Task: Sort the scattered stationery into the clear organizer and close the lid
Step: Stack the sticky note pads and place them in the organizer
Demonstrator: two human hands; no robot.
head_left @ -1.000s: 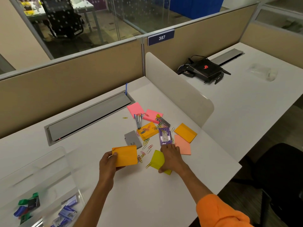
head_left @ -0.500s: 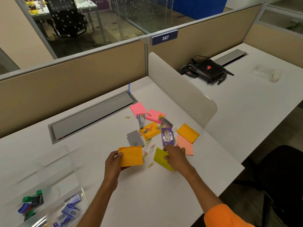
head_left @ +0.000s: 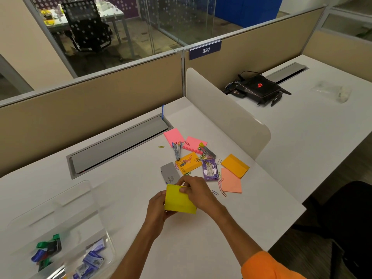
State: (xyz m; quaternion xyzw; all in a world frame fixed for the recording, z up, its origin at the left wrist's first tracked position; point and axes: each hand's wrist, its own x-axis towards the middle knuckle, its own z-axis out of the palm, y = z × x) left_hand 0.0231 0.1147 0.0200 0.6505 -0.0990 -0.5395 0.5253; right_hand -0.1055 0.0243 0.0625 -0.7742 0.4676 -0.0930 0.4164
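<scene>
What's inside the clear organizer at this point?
In the clear organizer, green, blue and black small items lie to the left, purple-blue small boxes to the right. Blur hides what they are; the frame's edge cuts off the rest.

We see a bright, evenly lit scene under soft light from above. The white desk (head_left: 201, 248) shows no hard glare, and shadows are faint and soft-edged. The yellow sticky pad (head_left: 179, 200) at centre reads fairly sharp, while the clear organizer (head_left: 60, 218) at lower left is smeared by motion blur. Wide-angle distortion bends the beige partition (head_left: 90, 109) near the edges, and the glass wall (head_left: 181, 17) along the top carries pale reflections.
</scene>
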